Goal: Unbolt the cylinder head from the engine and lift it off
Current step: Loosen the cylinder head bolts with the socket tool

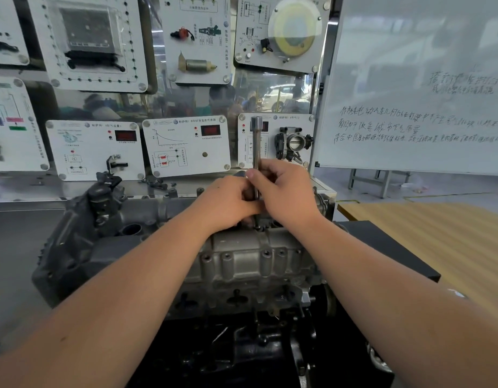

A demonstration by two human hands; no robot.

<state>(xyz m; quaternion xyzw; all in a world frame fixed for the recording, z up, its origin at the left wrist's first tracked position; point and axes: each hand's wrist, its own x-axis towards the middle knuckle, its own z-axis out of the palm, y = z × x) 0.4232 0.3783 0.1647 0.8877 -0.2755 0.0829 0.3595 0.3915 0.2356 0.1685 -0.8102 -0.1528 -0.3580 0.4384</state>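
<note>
A grey metal cylinder head [242, 261] sits on top of a dark engine block [256, 345] in the middle of the view. A long steel socket extension bar [256, 141] stands upright over the head's top, its lower end hidden between my hands. My left hand [228, 203] grips the bar low down, fingers curled round it. My right hand [284, 191] holds the same bar a little higher, thumb and fingers pinching the shaft. The bolt under the bar is hidden by my hands.
A black plastic cover [82, 225] is at the engine's left end. Behind stands a display wall of white training panels [186, 147]. A whiteboard [410, 107] stands at the right, with a wooden table [452, 242] below it and a grey steel bench [18, 247] at the left.
</note>
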